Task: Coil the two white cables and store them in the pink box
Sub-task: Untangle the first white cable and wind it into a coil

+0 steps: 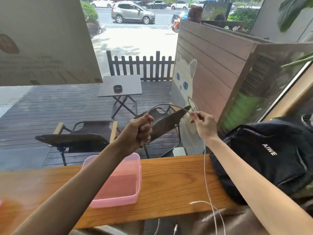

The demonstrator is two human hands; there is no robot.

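Observation:
My left hand [141,129] is raised above the counter, closed in a fist on part of a white cable [166,105]. The cable arcs from that fist over to my right hand [204,125], which pinches it between thumb and fingers. From the right hand the cable hangs down [205,172] past the counter edge. A second white cable end with a plug [197,203] lies on the counter near the front edge. The pink box [118,199], translucent and open with no lid, sits on the counter below my left forearm with nothing visible in it.
A long wooden counter [169,180] runs along a window. A black backpack [271,155] lies on its right end. Beyond the glass are folding chairs [79,134], a small table [121,85] and a wooden fence panel [211,73].

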